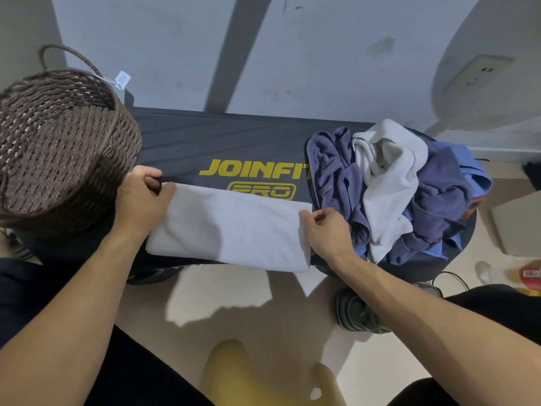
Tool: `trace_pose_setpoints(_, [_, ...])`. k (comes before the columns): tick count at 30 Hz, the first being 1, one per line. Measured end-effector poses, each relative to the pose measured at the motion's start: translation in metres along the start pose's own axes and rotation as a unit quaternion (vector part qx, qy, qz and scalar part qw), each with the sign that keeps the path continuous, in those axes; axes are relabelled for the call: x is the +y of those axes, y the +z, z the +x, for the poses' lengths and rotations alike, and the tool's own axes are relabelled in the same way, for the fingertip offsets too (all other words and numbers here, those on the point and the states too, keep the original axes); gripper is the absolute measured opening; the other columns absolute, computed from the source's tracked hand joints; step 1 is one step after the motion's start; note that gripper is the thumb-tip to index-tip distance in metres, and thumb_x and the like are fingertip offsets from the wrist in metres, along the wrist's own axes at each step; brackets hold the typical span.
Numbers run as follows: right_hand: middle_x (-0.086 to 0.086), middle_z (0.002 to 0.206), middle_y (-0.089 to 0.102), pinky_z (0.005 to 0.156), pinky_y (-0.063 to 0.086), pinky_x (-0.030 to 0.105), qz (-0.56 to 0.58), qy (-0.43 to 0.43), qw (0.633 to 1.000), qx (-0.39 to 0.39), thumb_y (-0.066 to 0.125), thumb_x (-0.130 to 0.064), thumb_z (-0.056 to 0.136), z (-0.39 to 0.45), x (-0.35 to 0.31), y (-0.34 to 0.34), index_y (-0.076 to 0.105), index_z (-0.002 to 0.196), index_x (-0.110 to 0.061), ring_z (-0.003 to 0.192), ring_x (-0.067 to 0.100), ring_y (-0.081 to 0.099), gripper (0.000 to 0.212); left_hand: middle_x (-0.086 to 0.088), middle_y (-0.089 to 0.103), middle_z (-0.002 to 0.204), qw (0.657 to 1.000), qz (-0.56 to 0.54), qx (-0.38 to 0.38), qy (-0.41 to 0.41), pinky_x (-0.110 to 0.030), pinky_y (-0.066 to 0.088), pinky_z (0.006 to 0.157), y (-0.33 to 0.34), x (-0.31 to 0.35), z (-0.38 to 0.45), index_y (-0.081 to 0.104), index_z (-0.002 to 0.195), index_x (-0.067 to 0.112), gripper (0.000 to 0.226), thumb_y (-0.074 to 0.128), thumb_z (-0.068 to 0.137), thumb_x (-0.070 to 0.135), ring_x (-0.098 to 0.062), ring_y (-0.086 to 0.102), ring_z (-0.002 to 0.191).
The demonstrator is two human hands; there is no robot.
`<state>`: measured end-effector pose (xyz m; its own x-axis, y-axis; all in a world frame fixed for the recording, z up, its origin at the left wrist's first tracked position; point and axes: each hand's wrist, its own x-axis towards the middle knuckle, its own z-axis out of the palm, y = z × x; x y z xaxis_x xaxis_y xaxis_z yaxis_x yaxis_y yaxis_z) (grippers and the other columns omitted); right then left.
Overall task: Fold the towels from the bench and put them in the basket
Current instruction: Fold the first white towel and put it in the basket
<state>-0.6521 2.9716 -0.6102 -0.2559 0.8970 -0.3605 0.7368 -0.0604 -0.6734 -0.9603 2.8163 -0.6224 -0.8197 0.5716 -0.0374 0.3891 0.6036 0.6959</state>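
Two hands are laid on a white towel [231,227] that is spread flat, folded into a long strip, across the near edge of the black tabletop [187,142]. The towel's far left corner is gripped by the left hand [140,197], with the fingers curled over the edge and the thumb on top. The towel's far right corner is pinched by the right hand [325,230] between thumb and fingertips. Between the two hands, just beyond the towel, yellow lettering [254,168] is printed on the tabletop and is partly covered by the cloth. Just to the right of the right hand, a loose pile of unfolded towels [404,194] is heaped on the tabletop, made up of purple, white and light blue pieces, and its nearest purple fold is almost touched by the right hand's knuckles. Just to the left of the left hand, a dark brown woven basket [58,150] is stood, with a handle and a paper tag at its far rim; its inside cannot be seen clearly. Below the hands, a pale floor [263,312] and a shoe [357,312] under the right forearm are seen.
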Motion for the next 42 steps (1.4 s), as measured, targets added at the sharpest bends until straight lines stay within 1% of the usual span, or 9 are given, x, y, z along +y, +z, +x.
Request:
trace_pose_setpoints(4, [0.016,0.054,0.064,0.052,0.057,0.039,-0.074,0.016,0.993,-0.092,0.058,-0.054,0.09,-0.004,-0.011,-0.017,0.06,0.064,-0.002,0.054,0.032,0.066,0.058,-0.001,0.064,0.085,0.998,0.028,0.034,-0.035,-0.033,0.042,0.076,-0.015,-0.003,-0.05,0.062,0.105,0.013,0.025,0.068,0.087,0.03,-0.02,0.057,0.08])
trace_pose_setpoints(11, [0.012,0.076,0.071,0.047,0.055,0.032,-0.08,0.158,0.951,-0.255,0.063,-0.061,0.083,-0.03,-0.001,-0.024,0.063,0.086,-0.004,0.057,0.029,0.073,0.058,0.009,0.062,0.079,0.986,0.067,-0.069,-0.136,-0.029,0.041,0.061,-0.033,-0.021,-0.092,0.062,0.091,0.019,0.028,0.069,0.086,0.046,-0.012,0.059,0.073])
trace_pose_setpoints(18, [0.014,0.088,0.067,0.06,0.061,0.036,0.238,0.255,0.922,-0.169,0.078,-0.01,0.083,-0.053,0.014,-0.011,0.067,0.099,0.003,0.067,0.022,0.069,0.023,0.006,0.064,0.081,0.989,-0.026,-0.02,-0.141,-0.018,0.039,0.062,-0.023,-0.019,-0.093,0.072,0.1,0.011,0.022,0.068,0.091,0.03,-0.01,0.059,0.076])
trace_pose_setpoints(23, [0.006,0.072,0.058,0.053,0.054,0.024,0.26,0.222,0.928,-0.152,0.074,-0.01,0.085,-0.047,0.009,-0.015,0.068,0.089,-0.002,0.055,0.015,0.052,0.011,-0.016,0.064,0.08,0.988,0.003,-0.019,-0.154,-0.032,0.039,0.057,-0.028,-0.023,-0.091,0.067,0.084,0.001,0.031,0.049,0.099,0.021,-0.036,0.06,0.078])
trace_pose_setpoints(26, [0.003,0.07,0.061,0.054,0.054,0.025,0.17,0.192,0.952,-0.167,0.073,-0.017,0.084,-0.045,0.011,-0.017,0.068,0.085,-0.007,0.056,0.015,0.054,0.011,-0.027,0.056,0.104,0.975,0.138,-0.065,-0.162,-0.041,0.039,0.07,-0.025,-0.018,-0.093,0.06,0.099,-0.008,0.032,0.037,0.102,0.013,-0.039,0.05,0.088])
trace_pose_setpoints(29, [0.007,0.076,0.067,0.06,0.059,0.03,0.115,0.185,0.955,-0.199,0.071,-0.016,0.084,-0.047,0.016,-0.015,0.067,0.086,-0.006,0.059,0.018,0.064,0.011,-0.031,0.048,0.117,0.97,0.215,-0.016,-0.112,-0.049,0.04,0.081,-0.022,0.0,-0.096,0.052,0.114,-0.006,0.024,0.047,0.096,0.009,-0.044,0.048,0.098])
trace_pose_setpoints(33, [0.01,0.083,0.067,0.057,0.061,0.032,0.104,0.146,0.971,-0.159,0.07,-0.015,0.084,-0.038,0.014,-0.011,0.064,0.076,-0.004,0.064,0.024,0.067,0.015,-0.019,0.052,0.111,0.988,0.041,0.109,0.101,-0.047,0.045,0.088,0.002,0.048,-0.105,0.056,0.111,0.003,0.03,0.059,0.082,0.01,-0.039,0.054,0.096])
trace_pose_setpoints(37, [0.004,0.055,0.053,0.043,0.05,0.026,0.139,0.13,0.972,-0.134,0.081,-0.03,0.078,-0.028,0.006,-0.012,0.059,0.066,-0.009,0.041,0.016,0.052,0.032,-0.011,0.056,0.127,0.969,0.042,-0.083,0.231,-0.044,0.044,0.098,0.051,0.086,-0.108,0.061,0.123,0.009,0.042,0.055,0.086,0.027,-0.033,0.055,0.114])
trace_pose_setpoints(42, [0.012,0.086,0.073,0.063,0.061,0.046,0.112,0.094,0.982,-0.117,0.075,-0.019,0.085,-0.016,0.002,-0.01,0.067,0.084,-0.005,0.068,0.026,0.068,0.017,0.0,0.021,0.163,0.931,0.215,-0.173,0.24,-0.041,0.012,0.121,0.095,0.085,-0.112,0.03,0.153,0.028,0.055,0.038,0.1,0.038,-0.022,0.016,0.15])
